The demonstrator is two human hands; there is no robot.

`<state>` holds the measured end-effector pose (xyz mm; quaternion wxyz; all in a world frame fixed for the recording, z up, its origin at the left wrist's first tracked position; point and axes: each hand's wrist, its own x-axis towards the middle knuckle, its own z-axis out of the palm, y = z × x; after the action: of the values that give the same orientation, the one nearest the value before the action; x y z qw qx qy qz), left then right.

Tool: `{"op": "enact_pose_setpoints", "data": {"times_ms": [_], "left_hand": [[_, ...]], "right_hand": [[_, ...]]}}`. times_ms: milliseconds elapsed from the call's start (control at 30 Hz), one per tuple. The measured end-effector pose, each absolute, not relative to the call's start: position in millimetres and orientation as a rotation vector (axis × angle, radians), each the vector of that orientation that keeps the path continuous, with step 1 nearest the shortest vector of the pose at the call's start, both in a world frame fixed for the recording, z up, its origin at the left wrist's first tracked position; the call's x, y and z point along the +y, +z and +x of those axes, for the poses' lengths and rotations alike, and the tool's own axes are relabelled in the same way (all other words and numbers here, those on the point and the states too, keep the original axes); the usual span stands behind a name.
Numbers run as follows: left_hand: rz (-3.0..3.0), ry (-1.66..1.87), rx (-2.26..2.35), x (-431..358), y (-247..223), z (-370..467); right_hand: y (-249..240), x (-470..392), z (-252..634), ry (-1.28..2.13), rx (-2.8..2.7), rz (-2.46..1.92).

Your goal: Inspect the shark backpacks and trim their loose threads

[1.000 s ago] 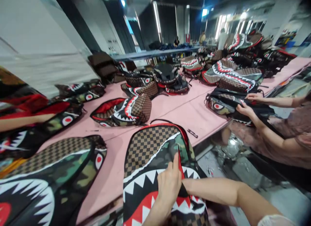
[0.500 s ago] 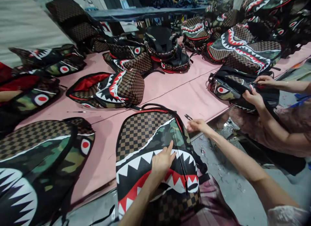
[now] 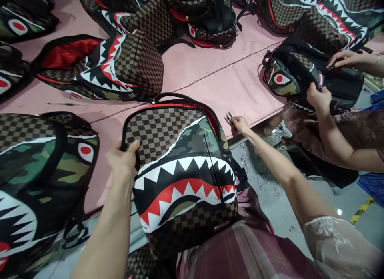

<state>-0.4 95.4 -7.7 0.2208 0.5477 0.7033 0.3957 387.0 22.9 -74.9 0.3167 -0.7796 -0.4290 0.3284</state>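
Left hand [image 3: 123, 161] clamped on left edge of shark-print backpack [image 3: 183, 171], thumb on top. Backpack flat at near edge of pink worktop [image 3: 210, 83], overhanging lap. Right hand [image 3: 239, 123] pinching small metal snips [image 3: 228, 117] at worktop edge, beside backpack.

Sheer pale sleeve [image 3: 336, 243] on the right arm; striped maroon garment [image 3: 240, 251] below.
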Motion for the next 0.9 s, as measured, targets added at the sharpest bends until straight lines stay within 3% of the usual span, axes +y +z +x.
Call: {"op": "enact_pose_setpoints", "data": {"times_ms": [200,467,900], "left_hand": [[0.79,1.302,1.843,53,-9,-26],[0.656,1.523,1.76,20,-23,-32],[0.76,1.64,1.702,27,-29,-33]], "right_hand": [[-44,-34,384,1.109,-1.038,-1.691],[-4,-28,329,1.185,-1.242,-1.407],[19,11,295,0.391,-1.799,-1.721]]}}
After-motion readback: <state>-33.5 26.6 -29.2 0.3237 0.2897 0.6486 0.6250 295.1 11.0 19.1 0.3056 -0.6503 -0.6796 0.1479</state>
